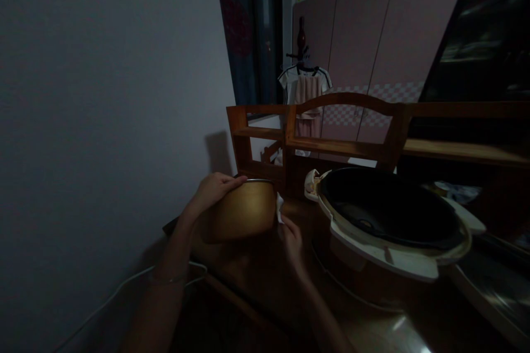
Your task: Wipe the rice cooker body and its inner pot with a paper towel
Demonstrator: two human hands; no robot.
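A golden-brown pot (pixel 244 210), like the inner pot of a cooker, tilts above the wooden table. My left hand (pixel 213 192) grips its rim from the left, thumb and fingers along the edge. On the pot's right side my right hand (pixel 293 240) presses a white tissue or cloth (pixel 280 208) against the outer wall, fingers closed around it. To the right stands a large round cooker body (pixel 364 270) with its lid off. Its dark cavity (pixel 385 204) faces up inside a pale rim.
A wooden shelf rack (pixel 348 146) runs along the table's back. The wall (pixel 124 94) is close on the left. A white cable (pixel 124 289) hangs by the table's left edge. A flat glossy object (pixel 497 281) lies at right.
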